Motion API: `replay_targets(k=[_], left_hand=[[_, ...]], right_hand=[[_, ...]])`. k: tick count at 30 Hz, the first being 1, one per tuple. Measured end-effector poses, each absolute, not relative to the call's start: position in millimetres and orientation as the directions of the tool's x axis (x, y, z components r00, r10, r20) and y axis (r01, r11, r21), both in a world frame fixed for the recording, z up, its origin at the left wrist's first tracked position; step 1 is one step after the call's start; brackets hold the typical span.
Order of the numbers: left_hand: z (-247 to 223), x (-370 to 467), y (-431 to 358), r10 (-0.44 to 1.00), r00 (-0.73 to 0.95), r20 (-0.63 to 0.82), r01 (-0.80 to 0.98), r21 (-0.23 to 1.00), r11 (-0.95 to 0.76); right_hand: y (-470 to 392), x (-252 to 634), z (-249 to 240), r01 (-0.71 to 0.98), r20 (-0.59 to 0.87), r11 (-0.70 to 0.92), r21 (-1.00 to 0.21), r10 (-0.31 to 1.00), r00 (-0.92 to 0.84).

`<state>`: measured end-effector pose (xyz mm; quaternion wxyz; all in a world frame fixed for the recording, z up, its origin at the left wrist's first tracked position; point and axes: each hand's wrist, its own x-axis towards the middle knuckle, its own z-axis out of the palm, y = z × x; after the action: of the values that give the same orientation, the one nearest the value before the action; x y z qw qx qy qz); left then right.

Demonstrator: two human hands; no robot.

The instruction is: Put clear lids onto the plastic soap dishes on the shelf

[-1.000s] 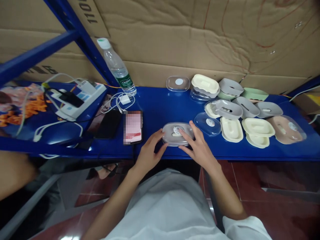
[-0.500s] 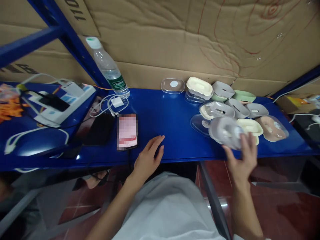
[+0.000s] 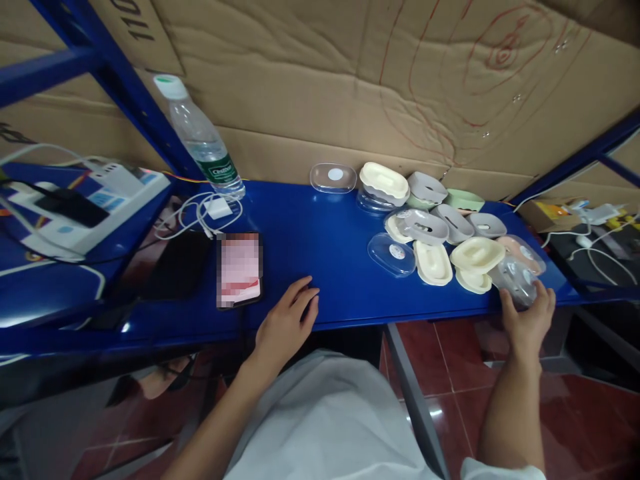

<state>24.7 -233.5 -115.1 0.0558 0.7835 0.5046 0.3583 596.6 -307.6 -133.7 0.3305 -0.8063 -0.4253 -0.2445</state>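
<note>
My right hand is closed round the near end of a grey oval soap box with a clear lid, thumb on its left, fingers on its right. That box is at the right end of the group, by a pinkish soap box and two cream dishes. Another cream dish lies further left, beside a loose clear lid with a round sticker. Near the table's front edge, my left hand is open and holds nothing, its fingers loosely spread to the right of a phone.
Several grey, green and cream dishes lie behind, with a clear lid at the back. On the left of the blue table are a water bottle, a white cable and a power strip. Cardboard stands behind.
My right hand has carried the grey soap box rightward to the end of the group, uncovering the cream dishes. My left hand has stayed by the phone. The view has shifted slightly right.
</note>
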Motion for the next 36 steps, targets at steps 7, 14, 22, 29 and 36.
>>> replay_targets(k=[7,14,22,29,36], left_hand=[[-118,26,-233,0.846,0.234,0.479,0.727,0.491,-0.48],[-119,23,-234,0.839,0.232,0.492,0.739,0.472,-0.48],[-88,89,-203,0.725,0.547,0.417,0.597,0.413,-0.688],[-78,131,-187,0.66,0.67,0.34,0.603,0.271,-0.751],[-95,34,-220,0.758,0.404,0.511,0.762,0.27,-0.589]], right_hand=[[-288,615,-126,0.848,0.668,-0.401,-0.346,0.529,0.523],[-266,633,-111,0.839,0.559,-0.425,-0.341,0.625,0.544],[-258,567,-96,0.939,0.785,-0.239,-0.248,0.518,0.339],[-239,434,-86,0.989,0.596,0.086,-0.121,0.803,0.003],[-178,360,-59,0.901,0.378,0.403,-0.159,0.869,-0.321]])
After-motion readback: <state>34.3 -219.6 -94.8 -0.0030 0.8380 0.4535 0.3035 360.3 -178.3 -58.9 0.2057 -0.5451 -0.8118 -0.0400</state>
